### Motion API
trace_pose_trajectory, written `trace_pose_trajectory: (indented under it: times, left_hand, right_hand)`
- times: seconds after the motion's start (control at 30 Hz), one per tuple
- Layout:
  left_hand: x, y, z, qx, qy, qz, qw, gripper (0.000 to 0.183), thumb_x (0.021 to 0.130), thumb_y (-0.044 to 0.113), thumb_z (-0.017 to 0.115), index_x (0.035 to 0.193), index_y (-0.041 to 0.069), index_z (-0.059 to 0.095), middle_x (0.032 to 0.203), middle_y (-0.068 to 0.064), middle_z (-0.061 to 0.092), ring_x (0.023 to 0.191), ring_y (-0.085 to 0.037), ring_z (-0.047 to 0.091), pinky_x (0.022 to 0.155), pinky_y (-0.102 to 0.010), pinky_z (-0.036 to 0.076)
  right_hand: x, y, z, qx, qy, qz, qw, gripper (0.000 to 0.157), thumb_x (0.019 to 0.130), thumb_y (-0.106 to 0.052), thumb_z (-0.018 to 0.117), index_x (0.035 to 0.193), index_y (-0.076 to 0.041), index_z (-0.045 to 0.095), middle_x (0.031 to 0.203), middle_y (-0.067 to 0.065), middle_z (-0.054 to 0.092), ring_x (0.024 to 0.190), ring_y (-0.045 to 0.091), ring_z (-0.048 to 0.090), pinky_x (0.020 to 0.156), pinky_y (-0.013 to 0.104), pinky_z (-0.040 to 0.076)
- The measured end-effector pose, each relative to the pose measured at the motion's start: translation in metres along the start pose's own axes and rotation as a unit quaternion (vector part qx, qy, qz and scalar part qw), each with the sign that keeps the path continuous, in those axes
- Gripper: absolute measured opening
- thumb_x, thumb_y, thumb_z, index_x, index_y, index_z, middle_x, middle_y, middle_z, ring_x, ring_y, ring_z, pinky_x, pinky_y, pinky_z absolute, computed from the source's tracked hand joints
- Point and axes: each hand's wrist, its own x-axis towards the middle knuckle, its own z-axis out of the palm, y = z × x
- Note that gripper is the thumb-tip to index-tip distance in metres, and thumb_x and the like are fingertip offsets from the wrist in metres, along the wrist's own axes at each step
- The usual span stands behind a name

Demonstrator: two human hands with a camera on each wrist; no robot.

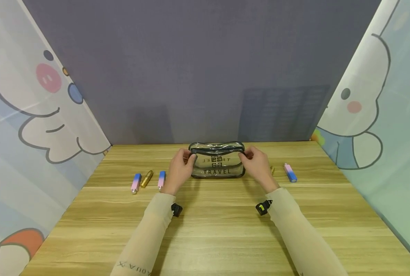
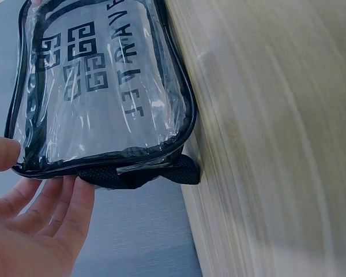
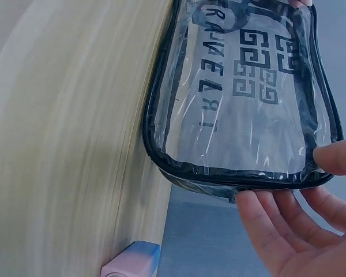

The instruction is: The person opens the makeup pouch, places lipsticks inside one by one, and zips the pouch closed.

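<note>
Pinching the clear pouch point(image 1: 217, 165), left grip point(image 1: 179, 168) and right grip point(image 1: 258, 165) clamp its upper corners

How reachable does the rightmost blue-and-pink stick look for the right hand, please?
Likely yes, once the right hand releases the clear bag; a gold object lies before the stick.

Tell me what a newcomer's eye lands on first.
Probably the clear TRAVEL bag, upright toward the back of the table, its sides pinched by the left hand and right hand. Next, perhaps, the big cartoon figures at both edges of the head view, then pink-and-blue tubes on either side of the bag.
</note>
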Motion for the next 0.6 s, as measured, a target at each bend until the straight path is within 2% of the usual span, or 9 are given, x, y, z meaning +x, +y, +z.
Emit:
trace_pose_trajectory:
  times: [0.37, 0.6]
  left_hand:
    - [-0.0047, 0.0057, -0.0029, 0.008, -0.026, 0.003, 0.9996, 0.026, 0.106, 0.028, 0.056, 0.119, 0.006, 0.059, 0.109, -0.011, 0.065, 0.099, -0.028, 0.062, 0.086, -0.045, 0.053]
    - [-0.009, 0.0086, -0.0059, 0.0, -0.034, -0.01, 0.9994, 0.026, 0.105, 0.027, 0.058, 0.119, 0.006, 0.059, 0.111, -0.012, 0.064, 0.101, -0.029, 0.062, 0.089, -0.046, 0.052]
  right_hand:
    - [-0.0055, 0.0023, -0.0051, -0.002, -0.006, 0.002, 1.0, 0.027, 0.101, -0.03, 0.062, 0.107, -0.003, 0.066, 0.101, 0.016, 0.068, 0.094, 0.032, 0.065, 0.081, 0.048, 0.052]
    - [-0.0085, 0.002, -0.0073, -0.004, -0.016, 0.006, 1.0, 0.029, 0.101, -0.03, 0.062, 0.109, -0.002, 0.065, 0.105, 0.018, 0.067, 0.099, 0.034, 0.065, 0.085, 0.051, 0.052]
